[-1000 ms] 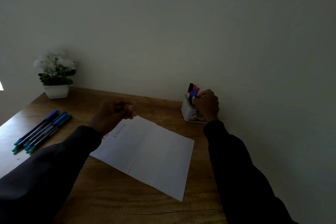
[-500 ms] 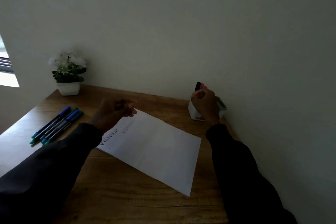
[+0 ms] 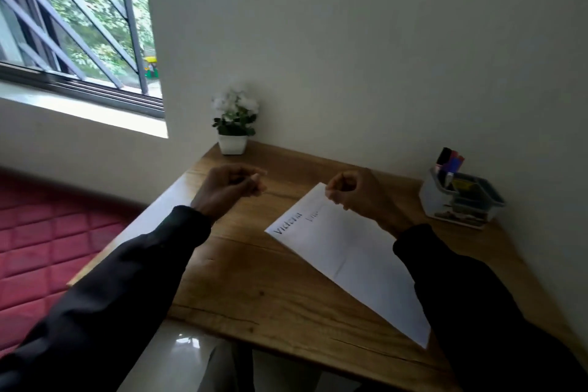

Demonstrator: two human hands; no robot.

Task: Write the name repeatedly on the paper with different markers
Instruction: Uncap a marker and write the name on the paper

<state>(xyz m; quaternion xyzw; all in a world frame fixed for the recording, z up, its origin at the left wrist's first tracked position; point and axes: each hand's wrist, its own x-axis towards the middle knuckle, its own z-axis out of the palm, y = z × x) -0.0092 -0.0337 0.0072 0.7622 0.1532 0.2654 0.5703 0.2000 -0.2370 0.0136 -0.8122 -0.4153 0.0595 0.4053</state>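
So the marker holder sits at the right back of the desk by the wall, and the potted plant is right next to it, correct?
Not quite. The head view shows the marker holder at the right back by the wall, but the potted plant stands at the desk's far left back corner, well apart from it.

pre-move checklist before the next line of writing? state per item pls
1. Marker in right hand: not ok, fist curled, no marker visible.
2. Left hand free: cannot tell, fingers closed.
3. White creased paper sheet flat on wooden desk: ok.
4. Blank space on sheet: ok, only two words at the far end.
5. White holder with markers beside right hand: ok.
6. Small white potted plant away from the sheet: ok.
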